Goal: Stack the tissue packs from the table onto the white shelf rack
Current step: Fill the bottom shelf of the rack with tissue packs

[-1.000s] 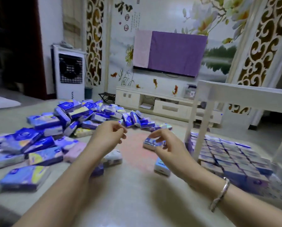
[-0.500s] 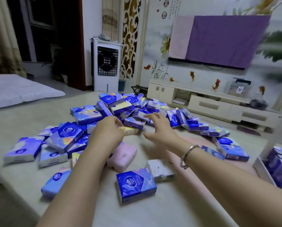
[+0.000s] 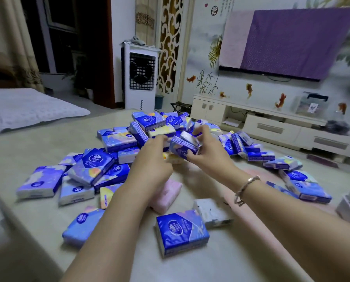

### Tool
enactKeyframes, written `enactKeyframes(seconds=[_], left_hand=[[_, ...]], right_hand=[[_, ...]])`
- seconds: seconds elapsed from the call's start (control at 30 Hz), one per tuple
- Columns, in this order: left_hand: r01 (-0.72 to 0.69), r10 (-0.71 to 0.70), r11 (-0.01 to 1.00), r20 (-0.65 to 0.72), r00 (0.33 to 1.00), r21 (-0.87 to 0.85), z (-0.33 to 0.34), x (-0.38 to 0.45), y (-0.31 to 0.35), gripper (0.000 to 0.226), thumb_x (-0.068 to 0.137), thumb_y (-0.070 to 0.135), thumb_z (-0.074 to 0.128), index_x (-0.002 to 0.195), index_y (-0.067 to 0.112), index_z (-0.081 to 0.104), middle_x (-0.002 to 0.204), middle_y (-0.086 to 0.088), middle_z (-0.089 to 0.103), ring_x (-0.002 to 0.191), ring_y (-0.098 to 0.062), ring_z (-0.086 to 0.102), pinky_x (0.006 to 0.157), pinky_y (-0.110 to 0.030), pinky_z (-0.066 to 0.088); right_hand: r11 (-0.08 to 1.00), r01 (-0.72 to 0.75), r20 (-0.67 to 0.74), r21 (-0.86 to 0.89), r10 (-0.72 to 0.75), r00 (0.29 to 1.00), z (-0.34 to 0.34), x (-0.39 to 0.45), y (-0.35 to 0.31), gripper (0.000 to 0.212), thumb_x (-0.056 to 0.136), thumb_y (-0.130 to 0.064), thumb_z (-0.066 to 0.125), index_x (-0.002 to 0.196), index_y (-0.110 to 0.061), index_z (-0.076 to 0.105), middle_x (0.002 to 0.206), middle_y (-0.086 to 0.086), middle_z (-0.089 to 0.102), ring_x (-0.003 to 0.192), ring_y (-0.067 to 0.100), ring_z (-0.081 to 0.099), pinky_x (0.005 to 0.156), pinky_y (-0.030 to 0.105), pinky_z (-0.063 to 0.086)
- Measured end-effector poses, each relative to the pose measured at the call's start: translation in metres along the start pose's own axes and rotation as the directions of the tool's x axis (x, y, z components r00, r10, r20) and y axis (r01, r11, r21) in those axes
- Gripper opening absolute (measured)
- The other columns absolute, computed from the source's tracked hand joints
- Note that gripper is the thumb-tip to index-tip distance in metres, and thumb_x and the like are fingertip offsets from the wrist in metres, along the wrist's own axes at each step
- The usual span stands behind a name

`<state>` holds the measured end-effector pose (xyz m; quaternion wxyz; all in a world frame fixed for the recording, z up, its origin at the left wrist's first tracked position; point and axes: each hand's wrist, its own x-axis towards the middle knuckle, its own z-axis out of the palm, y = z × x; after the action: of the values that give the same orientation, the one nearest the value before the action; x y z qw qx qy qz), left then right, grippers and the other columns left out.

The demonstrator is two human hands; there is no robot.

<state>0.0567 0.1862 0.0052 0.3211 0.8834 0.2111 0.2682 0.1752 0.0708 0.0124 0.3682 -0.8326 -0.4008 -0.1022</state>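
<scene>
Blue tissue packs [image 3: 149,139] lie heaped mid-frame on the desk [image 3: 38,143]. Right hand [image 3: 205,153] grips a held pack [image 3: 183,147] at the heap's centre; left hand [image 3: 151,161] curls beside it, its hold unclear. Best to gather several packs, edges squared, before carrying them to the shelf rack [image 3: 346,208] at lower right.

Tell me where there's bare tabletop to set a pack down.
Bare table lies near you, between the forearms, in front of the blue pack. Another patch is far left, beside the mattress. Crowded: the central pile where both hands work.
</scene>
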Motion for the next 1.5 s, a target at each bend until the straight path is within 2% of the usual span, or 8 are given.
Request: enactKeyframes(seconds=[0.13,0.27,0.57,0.73,0.87,1.03,1.2,1.5], left_hand=[[-0.25,0.241,0.963,0.092,0.966,0.098,0.007,-0.013,0.014,0.085,0.078,0.015,0.064,0.149,0.03,0.02,0.155,0.006,0.021,0.14,-0.021,0.023,0.112,-0.036,0.028],[-0.348,0.337,0.918,0.092,0.937,0.188,0.01,-0.021,0.023,0.087,0.076,0.03,0.07,0.149,0.033,0.022,0.149,0.008,0.034,0.136,-0.014,0.031,0.108,-0.032,0.032],[-0.16,0.164,0.969,0.005,0.986,-0.189,-0.001,-0.024,0.023,0.077,0.071,0.051,0.075,0.137,0.028,0.043,0.123,0.007,0.062,0.114,-0.013,0.056,0.092,-0.032,0.047],[-0.182,0.189,0.945,-0.001,0.982,-0.271,-0.012,-0.023,0.019,0.073,0.076,0.039,0.076,0.137,0.029,0.037,0.123,0.011,0.056,0.112,-0.007,0.054,0.087,-0.022,0.044],[-0.167,0.121,0.934,-0.161,0.98,-0.315,-0.027,-0.023,0.016,0.06,0.077,0.037,0.076,0.127,0.026,0.044,0.107,0.011,0.059,0.09,0.005,0.057,0.069,-0.008,0.046],[-0.088,-0.114,0.876,-0.381,0.917,-0.475,-0.058,-0.026,0.001,0.069,0.085,0.039,0.066,0.143,0.031,0.029,0.101,0.012,0.056,0.094,-0.01,0.055,0.071,-0.009,0.041],[-0.064,-0.176,0.866,-0.422,0.889,-0.496,-0.073,-0.03,-0.025,0.034,0.086,0.038,0.066,0.114,0.027,0.048,0.083,0.016,0.059,0.081,-0.01,0.061,0.08,-0.028,0.05],[0.034,-0.296,0.813,-0.362,0.884,-0.582,-0.084,-0.034,-0.045,0.029,0.086,0.038,0.065,0.103,0.021,0.048,0.082,0.008,0.061,0.085,-0.02,0.064,0.078,-0.041,0.054]], right_hand=[[0.982,-0.123,0.048,0.142,0.118,0.992,-0.025,-0.026,-0.014,0.034,0.079,-0.023,0.069,0.109,-0.023,0.053,0.079,-0.016,0.058,0.066,0.008,0.058,0.065,0.025,0.046],[0.895,-0.304,0.268,0.326,0.221,0.938,-0.045,-0.043,-0.028,0.029,0.086,-0.027,0.067,0.111,-0.012,0.064,0.084,0.001,0.069,0.069,0.013,0.064,0.077,0.033,0.056],[0.493,-0.542,0.495,0.681,0.236,0.836,-0.055,-0.056,-0.031,0.04,0.094,-0.048,0.046,0.101,-0.015,0.067,0.097,0.009,0.07,0.094,0.032,0.068,0.084,0.035,0.049],[0.615,-0.433,0.463,0.659,0.121,0.878,-0.045,-0.05,-0.039,0.05,0.098,-0.05,0.027,0.117,-0.021,0.063,0.1,0.0,0.066,0.088,0.013,0.059,0.078,0.032,0.034],[0.633,-0.4,0.431,0.663,0.113,0.895,-0.032,-0.041,-0.051,0.045,0.1,-0.045,0.025,0.115,-0.022,0.061,0.096,-0.003,0.065,0.09,0.014,0.052,0.074,0.03,0.032],[0.926,-0.174,0.314,0.335,0.065,0.947,-0.006,-0.038,-0.062,0.02,0.093,-0.016,0.051,0.109,-0.018,0.062,0.108,0.003,0.067,0.101,0.012,0.061,0.085,0.027,0.048],[0.996,0.011,0.347,-0.088,0.02,0.938,0.029,-0.036,-0.069,0.034,0.082,-0.029,0.062,0.115,-0.019,0.058,0.116,0.004,0.062,0.112,0.022,0.053,0.093,0.041,0.046],[0.983,0.159,0.405,-0.089,-0.11,0.908,0.055,-0.042,-0.1,0.039,0.077,-0.038,0.067,0.11,-0.026,0.051,0.111,0.001,0.057,0.107,0.024,0.042,0.091,0.037,0.039]])
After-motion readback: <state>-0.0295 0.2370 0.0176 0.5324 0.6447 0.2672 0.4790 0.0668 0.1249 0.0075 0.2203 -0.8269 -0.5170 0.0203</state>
